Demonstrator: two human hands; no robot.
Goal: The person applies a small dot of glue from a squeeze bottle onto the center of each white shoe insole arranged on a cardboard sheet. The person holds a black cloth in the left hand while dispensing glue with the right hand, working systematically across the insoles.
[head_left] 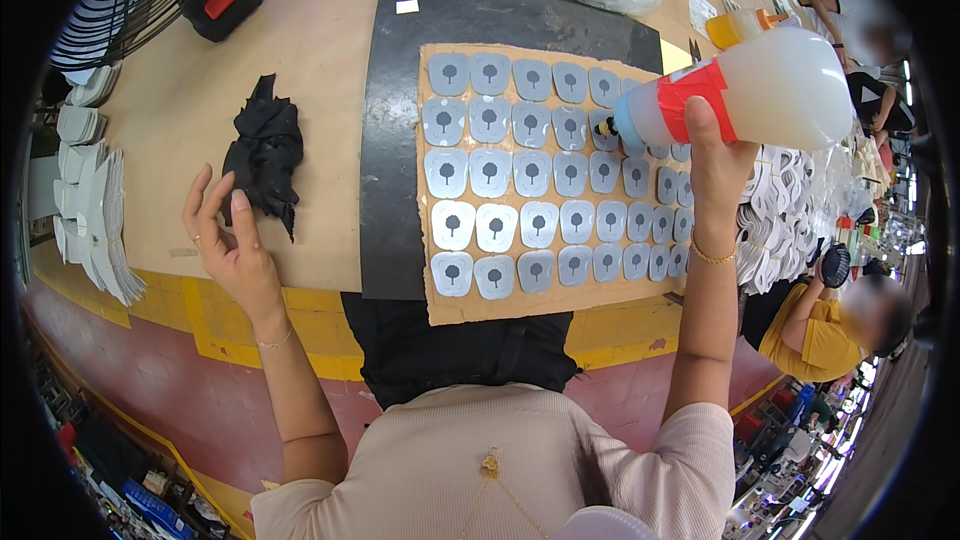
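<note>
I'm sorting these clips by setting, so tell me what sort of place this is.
Probably a factory assembly bench, perhaps for footwear parts. Rows of small grey shield-shaped pieces lie on a brown cardboard sheet, the right hand tips a large translucent squeeze bottle, and stacked white cut parts line the edge.

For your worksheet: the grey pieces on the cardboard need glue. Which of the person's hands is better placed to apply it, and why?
Probably the right hand: it grips the glue bottle, whose nozzle points at the grey pieces on the cardboard sheet. The left hand is open, away from the sheet, beside a black cloth.
</note>
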